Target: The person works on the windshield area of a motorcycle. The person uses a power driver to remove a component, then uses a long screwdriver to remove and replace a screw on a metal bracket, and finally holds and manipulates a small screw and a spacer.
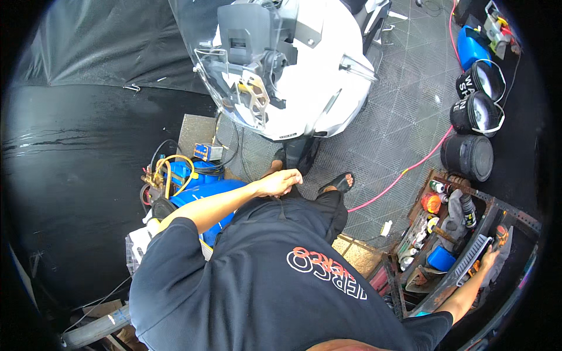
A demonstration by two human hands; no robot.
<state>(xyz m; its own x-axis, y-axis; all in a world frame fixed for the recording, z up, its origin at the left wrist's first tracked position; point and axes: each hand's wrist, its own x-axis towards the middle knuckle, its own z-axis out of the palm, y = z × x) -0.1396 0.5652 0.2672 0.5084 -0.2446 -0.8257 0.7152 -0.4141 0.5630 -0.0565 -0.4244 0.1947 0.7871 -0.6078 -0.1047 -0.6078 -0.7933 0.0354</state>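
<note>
My left hand (278, 182) is in front of my waist with its fingers curled in. Whatever it may hold is hidden. Far to the right, my right hand (489, 257) reaches to a metal rack, its fingers curled at a dark thing I cannot make out. Just beyond those fingers sits an orange-and-black tool (501, 234), and a grey ribbed plastic piece (473, 256) lies beside the hand. The rack's nearer compartment holds a blue container (441, 258), a black spray can (468, 210), an orange round item (431, 203) and several small bottles.
A white motorcycle (331, 70) with a clear windscreen stands ahead. A blue pressure-washer-like machine (199, 193) with a yellow hose is at my left. Black buckets (477, 114) line the right wall, and a pink hose (404, 173) crosses the textured floor mat (404, 88).
</note>
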